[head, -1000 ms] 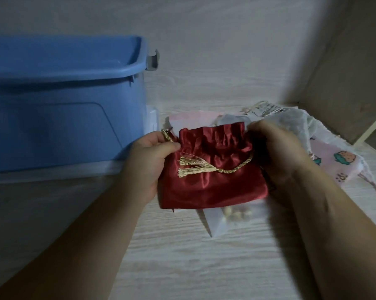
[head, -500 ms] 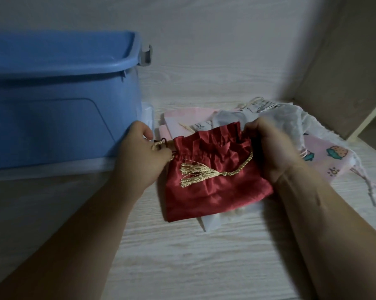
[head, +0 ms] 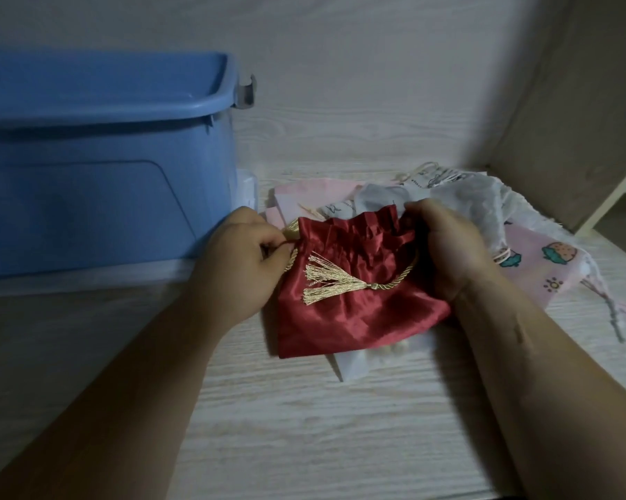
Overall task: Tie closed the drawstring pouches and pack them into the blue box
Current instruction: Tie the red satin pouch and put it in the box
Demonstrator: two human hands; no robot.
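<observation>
Pouch: red satin drawstring pouch (head: pixel 358 312) just right of blue plastic box (head: pixel 105 182); mouth gathered, seemingly unknotted.
Hands: left hand (head: pixel 244 270) pinches gold cord (head: pixel 394 282); right hand (head: pixel 446 247) grips pouch mouth.
Remaining: knot, boxing; pale fabric pouches (head: pixel 546 261) farther right of box.

**Likely a home: a dim furniture nook**

Pale wood-grain laminate makes the table (head: pixel 304 427) under the left grip (head: pixel 243 261) and the back wall (head: pixel 376 84) beyond it. Right of the right grip (head: pixel 445 247), a beige side panel (head: pixel 574 120) closes the corner. A blue box (head: pixel 105 196) stands left of the left grip. Printed cloth pouches (head: pixel 542 258) lie behind the right grip.
</observation>
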